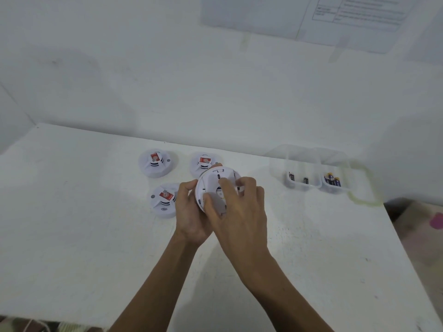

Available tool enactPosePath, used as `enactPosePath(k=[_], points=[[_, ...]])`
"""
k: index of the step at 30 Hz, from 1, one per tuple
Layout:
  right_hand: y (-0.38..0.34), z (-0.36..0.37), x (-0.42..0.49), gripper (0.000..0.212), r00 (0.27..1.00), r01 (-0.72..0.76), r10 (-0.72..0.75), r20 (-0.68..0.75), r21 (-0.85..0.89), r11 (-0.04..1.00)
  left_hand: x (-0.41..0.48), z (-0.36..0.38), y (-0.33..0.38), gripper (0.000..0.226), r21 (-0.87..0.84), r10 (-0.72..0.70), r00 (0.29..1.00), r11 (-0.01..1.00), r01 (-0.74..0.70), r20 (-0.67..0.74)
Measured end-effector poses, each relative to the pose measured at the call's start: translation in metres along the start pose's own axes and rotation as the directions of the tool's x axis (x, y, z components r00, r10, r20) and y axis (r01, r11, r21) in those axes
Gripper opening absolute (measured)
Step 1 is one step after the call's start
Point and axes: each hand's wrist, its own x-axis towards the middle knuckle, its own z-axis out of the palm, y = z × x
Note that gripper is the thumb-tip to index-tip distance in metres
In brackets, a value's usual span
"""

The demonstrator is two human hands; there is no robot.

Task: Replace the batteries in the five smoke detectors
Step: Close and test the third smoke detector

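Round white plastic smoke detector is held above mid-bench, tilted, back facing the camera; left hand grips its left rim, fingers curled round the edge; right hand is curled over the back, fingers pressing near the middle, thumb side on a greyish flap, probably the battery cover; can't tell if it's latched or coming free.

Step, as I read it: working the battery compartment on this unit; whether cells are in or out is hidden by the hand.

Next move needs the left hand to hold the body steady while the right works the cover, then a reach right to the two clear plastic tubs holding dark cells.

Three more white detectors sit face-up with red labels, just left and behind: (partly behind the held one); a fifth isn't in view.

White bench is open in front and to the left; tubs sit near the right rear, the right edge falls off just beyond them; wall close behind.
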Motion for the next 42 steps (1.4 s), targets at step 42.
enactPosePath(k=[42], points=[[0.002, 0.003, 0.006, 0.055, 0.963, -0.254, 0.246, 0.110, 0.076, 0.964, 0.001, 0.009, -0.004, 0.053, 0.065, 0.033, 0.999, 0.997, -0.034, 0.027]])
